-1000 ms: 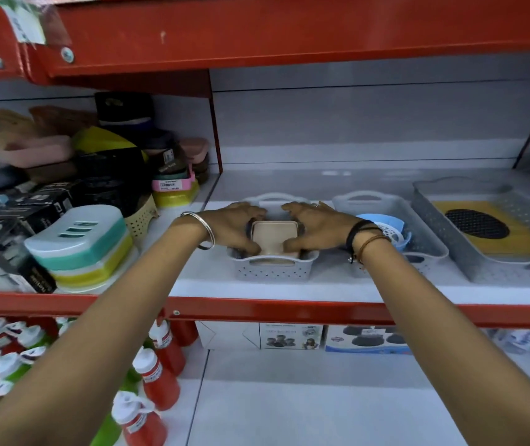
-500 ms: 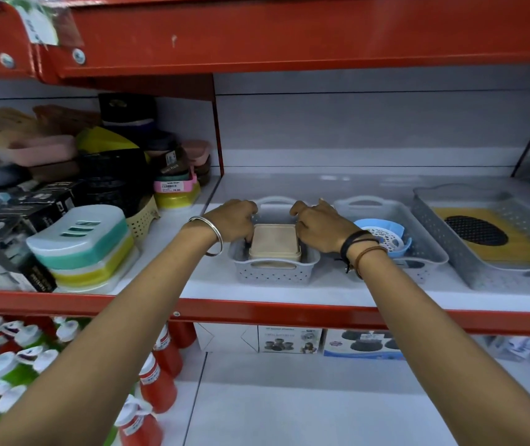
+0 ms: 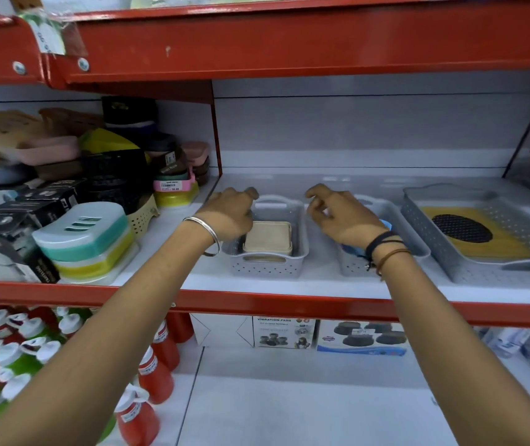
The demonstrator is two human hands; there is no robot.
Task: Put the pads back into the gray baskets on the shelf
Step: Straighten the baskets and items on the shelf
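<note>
Pads: a beige square stack (image 3: 268, 237) sits inside the small gray basket (image 3: 268, 265) at centre frame, towards its near end, touched by neither hand.
Left hand (image 3: 229, 214): hovers over that basket's left rim, fingers curled loosely downward, holding nothing; a metal bangle (image 3: 204, 235) circles the wrist.
Right hand (image 3: 342, 215): raised just right of the same basket, above the gap to the second gray basket (image 3: 413, 243), fingers half curled and spread, holding nothing; dark and brown bands (image 3: 384, 249) on the wrist.
Second basket: something blue (image 3: 386, 224) peeks out behind the right wrist; I cannot tell what it is.
Large gray basket (image 3: 482, 272): at right of frame, holding a yellow pad (image 3: 511, 239) with a black oval centre.
Shelf (image 3: 289, 304): red front edge, white deck; the three baskets stand side by side.
Left of frame: stacked soap cases (image 3: 85, 241) and boxes.
Lower left: red and green bottles (image 3: 154, 375).
</note>
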